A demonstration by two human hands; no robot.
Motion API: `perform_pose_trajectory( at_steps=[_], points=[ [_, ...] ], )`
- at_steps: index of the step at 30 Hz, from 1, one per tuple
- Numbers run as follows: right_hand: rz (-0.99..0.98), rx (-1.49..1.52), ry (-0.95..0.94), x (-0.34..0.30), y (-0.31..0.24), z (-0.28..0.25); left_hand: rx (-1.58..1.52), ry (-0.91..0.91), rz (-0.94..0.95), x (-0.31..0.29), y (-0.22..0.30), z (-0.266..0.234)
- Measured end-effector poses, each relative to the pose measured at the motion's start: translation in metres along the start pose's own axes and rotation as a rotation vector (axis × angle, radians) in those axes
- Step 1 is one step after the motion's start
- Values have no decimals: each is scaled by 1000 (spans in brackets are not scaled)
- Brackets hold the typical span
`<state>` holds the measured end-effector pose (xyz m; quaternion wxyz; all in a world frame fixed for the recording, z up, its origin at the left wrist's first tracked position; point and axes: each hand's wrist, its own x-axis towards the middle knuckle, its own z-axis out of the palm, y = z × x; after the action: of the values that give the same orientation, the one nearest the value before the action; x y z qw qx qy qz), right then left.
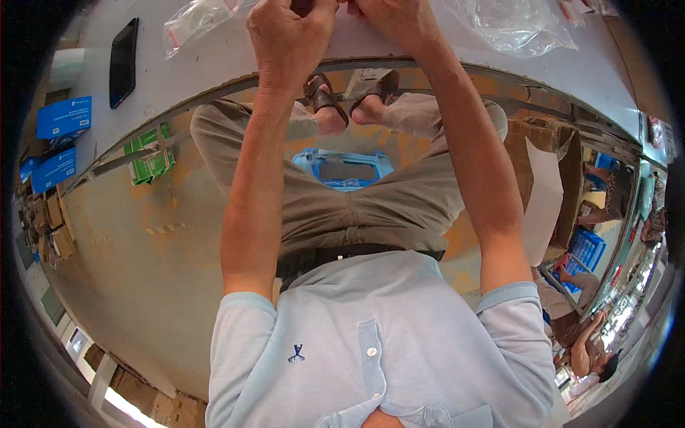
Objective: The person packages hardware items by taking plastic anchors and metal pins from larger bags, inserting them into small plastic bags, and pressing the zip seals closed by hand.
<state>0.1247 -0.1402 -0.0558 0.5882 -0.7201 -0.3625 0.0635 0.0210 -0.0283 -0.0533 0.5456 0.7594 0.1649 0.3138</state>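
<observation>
Both of my hands meet over the white table at the upper edge of the head view. My left hand is closed, its fingers curled together around something dark that is mostly cut off. Close beside it, my right hand has its fingers bent inward toward the left one. The picture's edge hides most of the fingertips, so what they grip cannot be made out. A clear plastic bag lies left of my left hand. To the right of my right hand spreads a larger crumpled clear bag.
A black phone-like slab lies on the table's left, near blue boxes. Below the table edge are a green pack and a blue plastic stool. Cardboard stands right of my legs; another person sits farther right.
</observation>
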Motion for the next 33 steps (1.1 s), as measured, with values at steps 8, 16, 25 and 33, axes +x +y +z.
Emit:
perform_pose_trajectory(
  at_steps=[8, 16, 25, 33],
  points=[
    [-13, -38, -2, 2, -8, -2, 7, 20, 12, 1, 4, 0],
    [70, -7, 6, 3, -13, 0, 81, 6, 79, 3, -9, -5],
    [98, -16, -35, 3, -11, 1, 48, 14, 130, 4, -11, -6],
    [51, 64, -64, 1, -6, 2, 69, -1, 115, 3, -10, -11]
  ],
)
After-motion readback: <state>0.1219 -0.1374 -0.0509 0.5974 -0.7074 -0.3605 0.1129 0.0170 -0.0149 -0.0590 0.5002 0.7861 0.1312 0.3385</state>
